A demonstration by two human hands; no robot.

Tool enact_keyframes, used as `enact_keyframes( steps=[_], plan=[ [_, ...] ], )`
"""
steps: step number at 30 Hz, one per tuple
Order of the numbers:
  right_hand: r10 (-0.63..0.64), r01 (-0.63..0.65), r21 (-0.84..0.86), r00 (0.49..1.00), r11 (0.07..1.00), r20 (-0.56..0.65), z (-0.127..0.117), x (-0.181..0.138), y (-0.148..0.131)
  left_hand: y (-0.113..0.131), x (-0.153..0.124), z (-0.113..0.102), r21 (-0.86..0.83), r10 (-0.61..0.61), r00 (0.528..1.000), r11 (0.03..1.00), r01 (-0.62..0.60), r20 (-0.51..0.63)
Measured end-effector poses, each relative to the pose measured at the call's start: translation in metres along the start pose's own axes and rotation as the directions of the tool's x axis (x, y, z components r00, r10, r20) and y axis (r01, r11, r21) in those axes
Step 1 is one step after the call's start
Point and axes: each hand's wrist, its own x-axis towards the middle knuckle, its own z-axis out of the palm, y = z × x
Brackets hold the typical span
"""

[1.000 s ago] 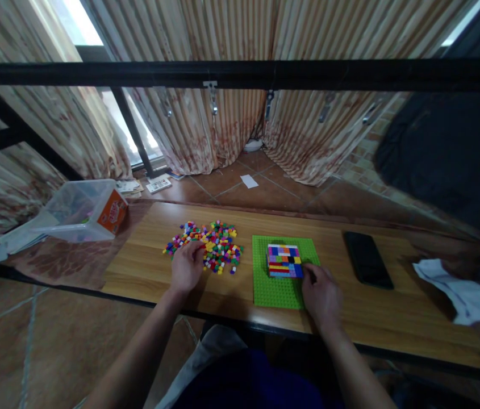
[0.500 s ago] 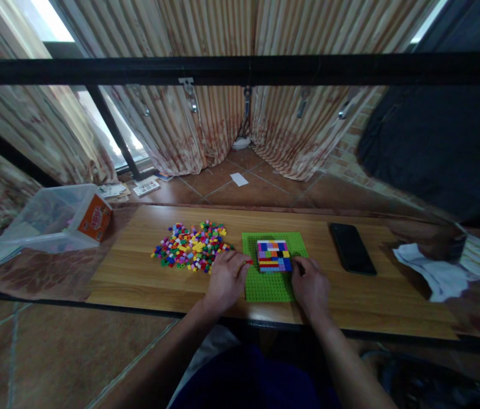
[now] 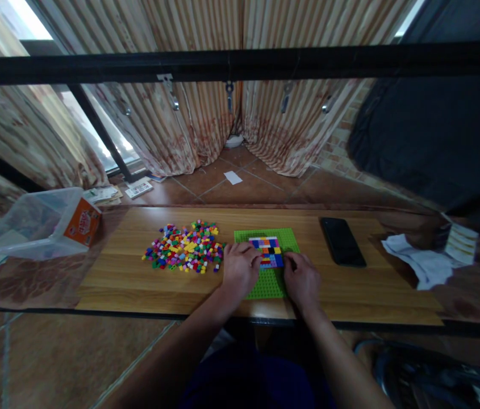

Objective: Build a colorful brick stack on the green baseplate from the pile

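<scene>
A green studded baseplate [image 3: 267, 288] lies on the table, bearing a flat rectangle of multicoloured toy bricks [image 3: 270, 250]. My left hand [image 3: 241, 270] reaches over the plate's left side, its fingers pinched at the lower left edge of the brick rectangle. The small red brick seen earlier at its fingertips is now hidden by the fingers. At the rectangle's lower right corner, my right hand [image 3: 303, 281] is closed with curled fingers; whatever it may hold cannot be seen. Left of the plate spreads a heap of loose small bricks [image 3: 186, 247] in many colours.
On the wooden table [image 3: 137, 289], a black phone [image 3: 342, 242] lies to the right. Crumpled white paper [image 3: 421, 261] is at the right edge. A clear plastic box [image 3: 46, 224] with an orange label stands left. A dark bar [image 3: 205, 65] crosses in front of the curtains.
My left hand has moved right, bringing the red brick from beside the brick rectangle to its edge. My right hand stays by the right corner. The view has shifted slightly.
</scene>
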Motion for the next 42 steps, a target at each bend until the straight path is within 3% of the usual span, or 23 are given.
enact_keyframes(
  steps=[12, 16, 22, 33, 42],
  plan=[
    [-0.002, 0.002, 0.015, 1.0, 1.0, -0.009, 0.0, 0.0, 0.001, 0.0, 0.008, -0.009, 0.178, 0.156, 0.981, 0.969, -0.174, 0.11],
    [-0.005, 0.005, 0.024, 1.0, 1.0, 0.005, 0.0, 0.0, 0.001, 0.005, 0.011, -0.007, 0.188, 0.121, 0.986, 0.972, -0.14, 0.113],
    [-0.007, 0.008, 0.032, 1.0, 0.999, -0.014, 0.001, 0.0, 0.002, 0.001, 0.008, 0.0, 0.098, 0.02, 1.0, 0.995, -0.022, 0.022],
    [-0.019, 0.02, 0.022, 1.0, 1.0, -0.021, 0.001, 0.0, 0.003, 0.002, -0.015, 0.004, 0.167, 0.178, 0.983, 0.971, -0.169, -0.043],
    [-0.009, 0.009, 0.01, 1.0, 1.0, -0.005, 0.002, -0.001, 0.006, 0.009, -0.017, 0.001, 0.279, 0.187, 0.981, 0.94, -0.196, 0.059]
  ],
)
